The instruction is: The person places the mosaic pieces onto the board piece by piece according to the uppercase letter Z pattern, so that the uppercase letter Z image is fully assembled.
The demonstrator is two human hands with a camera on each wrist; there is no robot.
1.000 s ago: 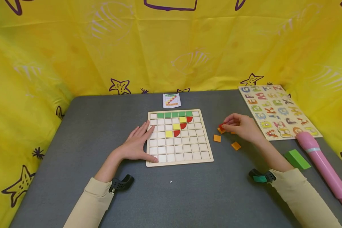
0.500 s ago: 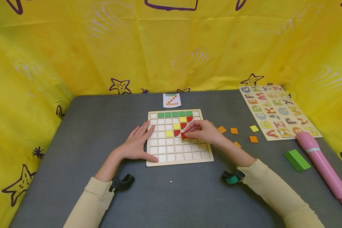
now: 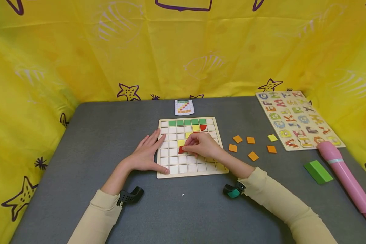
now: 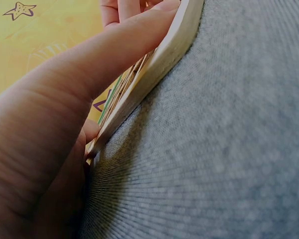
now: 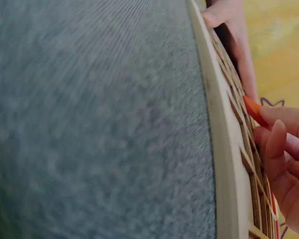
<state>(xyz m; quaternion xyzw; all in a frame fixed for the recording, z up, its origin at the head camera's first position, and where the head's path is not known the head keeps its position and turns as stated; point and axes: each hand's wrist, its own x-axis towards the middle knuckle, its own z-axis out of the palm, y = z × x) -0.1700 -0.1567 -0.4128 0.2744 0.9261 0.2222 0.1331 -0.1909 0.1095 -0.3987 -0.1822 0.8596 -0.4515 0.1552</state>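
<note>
A wooden grid board [image 3: 192,173] lies on the dark table, with a row of green square tiles [image 3: 187,122] along its far side. Below that row, yellow square tiles [image 3: 196,128] and red quarter-circle tiles [image 3: 203,127] step down to the left; my right hand covers some of them. That right hand [image 3: 202,145] pinches a red quarter-circle tile [image 3: 181,150] between thumb and fingers, just under the lowest yellow tile. In the right wrist view the red tile [image 5: 255,110] tilts against the grid. My left hand [image 3: 144,154] rests with spread fingers on the board's left edge.
Several orange square tiles [image 3: 232,148] and one yellow tile [image 3: 272,138] lie right of the board. A small pattern card [image 3: 184,107] is behind it. Farther right are an alphabet puzzle board [image 3: 299,120], a green block [image 3: 318,171] and a pink microphone-shaped object [image 3: 347,176].
My right hand has picked the red tile up from beside the orange tiles and carried it left over the board, to below the lowest yellow tile. The left hand has stayed put.
</note>
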